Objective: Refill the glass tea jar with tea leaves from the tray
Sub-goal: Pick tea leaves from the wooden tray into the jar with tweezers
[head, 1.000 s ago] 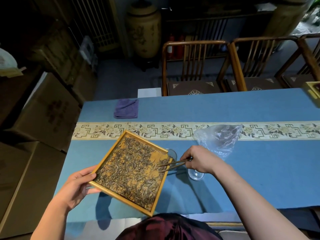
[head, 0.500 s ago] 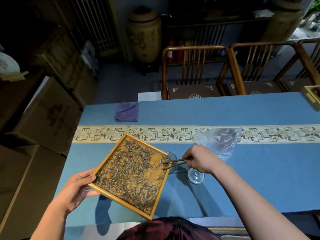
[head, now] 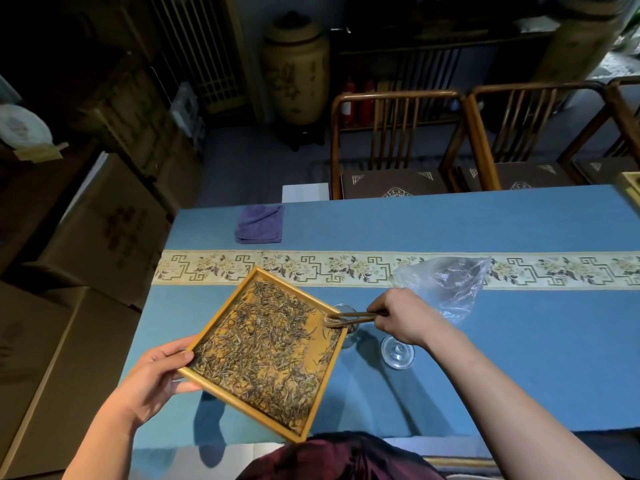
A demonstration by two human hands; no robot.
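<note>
Head view, looking down at a table (head: pixel 519 358) covered in blue cloth with a cream patterned band running left to right across its middle. The left hand (head: pixel 152 379) grips the near-left edge of a square wooden tray (head: pixel 204 336), thumb on the rim and fingers curled underneath, holding it lifted and tilted above the cloth. The tray has a raised yellow-brown rim and a flat floor strewn with thin, dry, needle-shaped tea leaves (head: pixel 263 348), dark with paler strands. The left forearm reaches in from the near left.

The right hand (head: pixel 401 318) is closed around a pair of slim brown wooden tongs (head: pixel 349 318), whose tips rest among the leaves at the tray's right corner. The right arm stretches from the near right, wrist bent leftward.

The glass jar (head: pixel 351 332) stands on the table just past that corner, mostly hidden behind the tray and tongs; only part of its clear round rim shows. A round clear glass lid (head: pixel 397 353) lies on the cloth just right of it, below the right wrist. A crumpled transparent plastic bag (head: pixel 446 285) lies beyond the hand. A folded purple cloth (head: pixel 259 224) sits at the far left.
</note>
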